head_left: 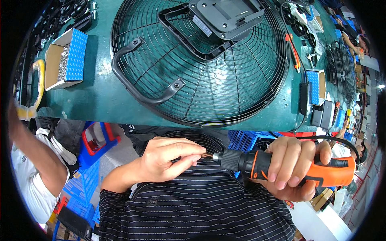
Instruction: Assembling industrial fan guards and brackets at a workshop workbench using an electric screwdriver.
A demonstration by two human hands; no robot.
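An orange and black corded power screwdriver (333, 175) lies level in front of my striped shirt, its nose pointing left. My right hand (293, 162) is wrapped round its body. At the nose, thumb and fingertips of my left hand (165, 157) pinch the end of the short bit (207, 155); whether a screw is also between them is hidden. Beyond my hands a large round black fan grille (237, 86) rests on the green table. It carries a curved tube handle (134, 90) and a black plate-like housing (227, 18).
An open blue-and-white box of small screws (63, 64) stands left on the table (96, 96). Another blue box (317, 86) and an orange-handled tool (294, 54) are at right. A co-worker's arm (38, 156) shows at left. The cord (341, 140) loops behind my right hand.
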